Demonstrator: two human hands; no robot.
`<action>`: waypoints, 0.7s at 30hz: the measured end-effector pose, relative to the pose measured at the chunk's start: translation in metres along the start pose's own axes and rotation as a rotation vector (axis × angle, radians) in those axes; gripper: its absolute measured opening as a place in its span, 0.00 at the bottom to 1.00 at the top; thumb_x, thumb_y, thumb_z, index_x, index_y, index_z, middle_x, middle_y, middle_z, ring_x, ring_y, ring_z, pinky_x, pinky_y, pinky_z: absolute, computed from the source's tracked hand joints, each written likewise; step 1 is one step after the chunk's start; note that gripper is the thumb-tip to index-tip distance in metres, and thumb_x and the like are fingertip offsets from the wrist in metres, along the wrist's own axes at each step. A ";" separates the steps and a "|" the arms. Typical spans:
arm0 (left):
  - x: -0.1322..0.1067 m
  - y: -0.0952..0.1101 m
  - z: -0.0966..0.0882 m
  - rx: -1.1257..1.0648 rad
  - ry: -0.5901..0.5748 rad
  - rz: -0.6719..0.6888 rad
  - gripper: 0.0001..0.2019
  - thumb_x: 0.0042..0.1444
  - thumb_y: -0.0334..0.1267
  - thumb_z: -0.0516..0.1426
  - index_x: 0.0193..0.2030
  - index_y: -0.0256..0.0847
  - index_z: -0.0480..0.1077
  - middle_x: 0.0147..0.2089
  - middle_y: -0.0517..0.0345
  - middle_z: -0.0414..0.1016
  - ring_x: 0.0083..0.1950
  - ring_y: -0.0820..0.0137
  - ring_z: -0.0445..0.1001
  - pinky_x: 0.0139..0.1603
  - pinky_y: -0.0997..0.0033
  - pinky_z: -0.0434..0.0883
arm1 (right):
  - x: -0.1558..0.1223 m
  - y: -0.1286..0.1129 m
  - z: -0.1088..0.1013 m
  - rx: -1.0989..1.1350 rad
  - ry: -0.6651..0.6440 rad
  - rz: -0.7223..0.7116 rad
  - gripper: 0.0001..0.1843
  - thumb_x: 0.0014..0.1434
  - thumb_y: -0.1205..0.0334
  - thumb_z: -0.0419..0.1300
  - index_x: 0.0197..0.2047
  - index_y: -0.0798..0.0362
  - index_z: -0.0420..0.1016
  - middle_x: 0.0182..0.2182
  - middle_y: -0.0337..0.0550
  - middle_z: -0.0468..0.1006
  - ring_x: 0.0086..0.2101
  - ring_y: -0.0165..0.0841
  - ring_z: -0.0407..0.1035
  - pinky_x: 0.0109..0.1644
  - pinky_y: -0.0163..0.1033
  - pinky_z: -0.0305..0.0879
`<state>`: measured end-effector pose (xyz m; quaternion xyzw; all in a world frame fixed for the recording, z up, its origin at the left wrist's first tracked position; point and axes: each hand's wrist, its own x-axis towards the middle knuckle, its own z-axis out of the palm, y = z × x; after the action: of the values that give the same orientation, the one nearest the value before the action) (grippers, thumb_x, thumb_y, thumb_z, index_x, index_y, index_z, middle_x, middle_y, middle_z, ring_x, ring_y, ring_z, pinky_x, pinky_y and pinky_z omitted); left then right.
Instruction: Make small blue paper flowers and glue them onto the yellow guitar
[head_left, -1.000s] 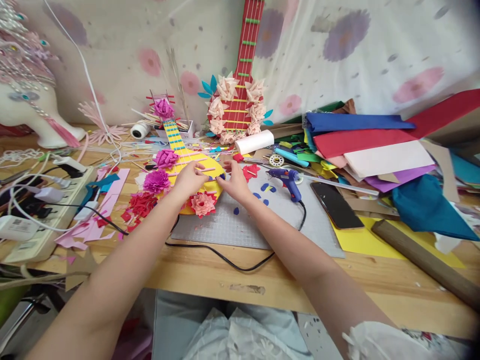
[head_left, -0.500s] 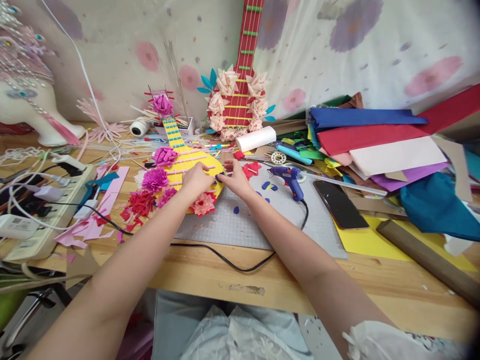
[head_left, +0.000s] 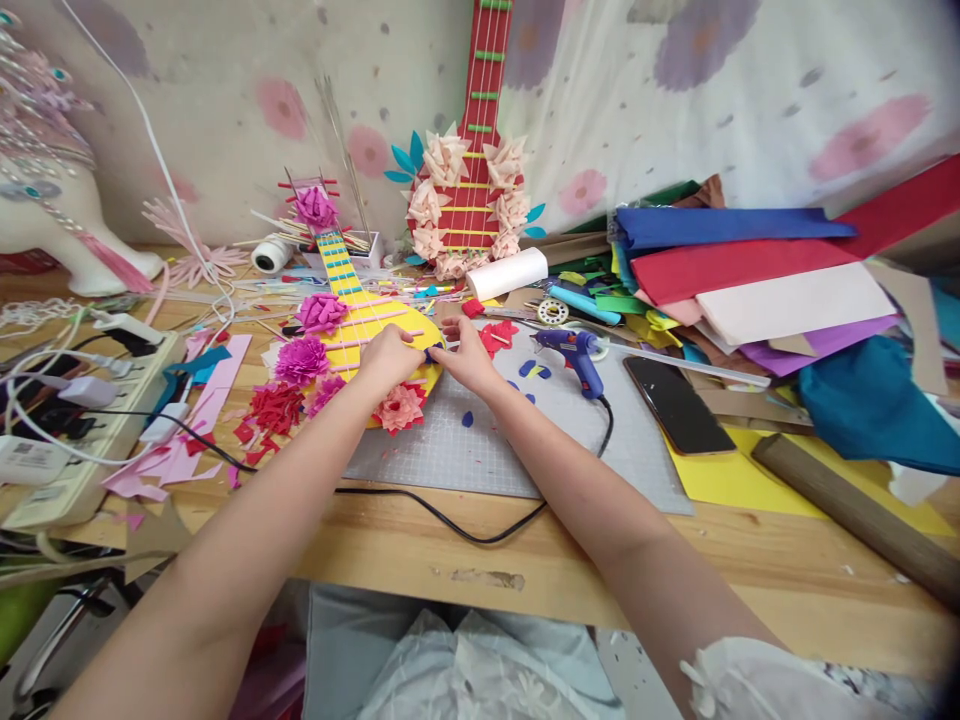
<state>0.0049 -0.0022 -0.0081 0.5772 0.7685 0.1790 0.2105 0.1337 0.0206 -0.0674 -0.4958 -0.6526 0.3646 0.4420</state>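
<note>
A yellow paper guitar [head_left: 367,325] with magenta, red and pink paper flowers lies on the wooden table, partly over a grey cutting mat [head_left: 480,445]. My left hand [head_left: 390,358] rests on the guitar's body with its fingers curled. My right hand [head_left: 466,355] is at the body's right edge, fingers pinched. Between both hands' fingertips sits a small dark blue paper piece [head_left: 435,352], pressed against the guitar's edge. More small blue pieces [head_left: 534,370] lie loose on the mat to the right.
A blue glue gun [head_left: 574,352] with a black cord stands right of my hands, a phone [head_left: 679,402] beyond it. Coloured paper sheets [head_left: 757,290] pile up at right. A red paper guitar [head_left: 469,190] leans on the curtain. A power strip [head_left: 82,430] lies left.
My hands have drawn closer together at the guitar's right edge, now both on the small blue piece. The view has shifted slightly.
</note>
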 end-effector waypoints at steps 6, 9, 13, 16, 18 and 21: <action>0.002 0.000 -0.001 -0.027 0.028 0.020 0.12 0.43 0.45 0.59 0.33 0.42 0.68 0.41 0.45 0.77 0.47 0.55 0.74 0.43 0.63 0.66 | -0.002 -0.001 -0.005 0.010 0.000 -0.016 0.22 0.46 0.59 0.62 0.44 0.51 0.61 0.45 0.48 0.68 0.44 0.36 0.65 0.49 0.45 0.65; 0.003 -0.001 -0.002 -0.024 0.022 0.022 0.10 0.44 0.44 0.57 0.32 0.42 0.69 0.43 0.44 0.77 0.47 0.54 0.73 0.43 0.61 0.66 | -0.007 -0.003 -0.014 -0.005 -0.038 -0.064 0.22 0.47 0.57 0.61 0.46 0.51 0.61 0.46 0.48 0.68 0.44 0.36 0.65 0.47 0.44 0.65; 0.004 -0.002 -0.003 -0.051 0.022 0.029 0.09 0.43 0.42 0.56 0.32 0.42 0.68 0.42 0.46 0.77 0.47 0.54 0.73 0.43 0.61 0.66 | -0.019 -0.002 -0.024 -0.161 -0.109 -0.197 0.29 0.44 0.58 0.62 0.50 0.50 0.60 0.49 0.49 0.66 0.48 0.39 0.63 0.52 0.48 0.62; 0.003 -0.002 -0.004 -0.071 0.015 0.013 0.09 0.43 0.41 0.56 0.32 0.42 0.68 0.41 0.46 0.76 0.46 0.55 0.73 0.43 0.61 0.67 | -0.025 -0.003 -0.023 -0.301 -0.119 -0.263 0.34 0.42 0.59 0.63 0.54 0.52 0.58 0.49 0.51 0.66 0.50 0.42 0.61 0.55 0.51 0.58; 0.001 -0.002 -0.005 -0.075 0.015 0.007 0.10 0.44 0.41 0.56 0.34 0.42 0.67 0.43 0.46 0.76 0.47 0.55 0.73 0.43 0.61 0.67 | -0.025 -0.006 -0.019 -0.358 -0.085 -0.285 0.34 0.43 0.60 0.62 0.55 0.53 0.58 0.49 0.53 0.66 0.49 0.42 0.61 0.55 0.50 0.58; 0.000 -0.003 -0.007 -0.058 0.010 0.002 0.12 0.45 0.41 0.56 0.37 0.42 0.67 0.46 0.46 0.75 0.49 0.55 0.73 0.45 0.61 0.67 | -0.022 -0.011 -0.011 -0.432 -0.037 -0.327 0.32 0.45 0.63 0.60 0.55 0.56 0.59 0.49 0.53 0.67 0.48 0.42 0.61 0.55 0.49 0.59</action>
<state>-0.0007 -0.0035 -0.0040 0.5709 0.7633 0.2043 0.2228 0.1432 -0.0031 -0.0585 -0.4600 -0.7946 0.1494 0.3670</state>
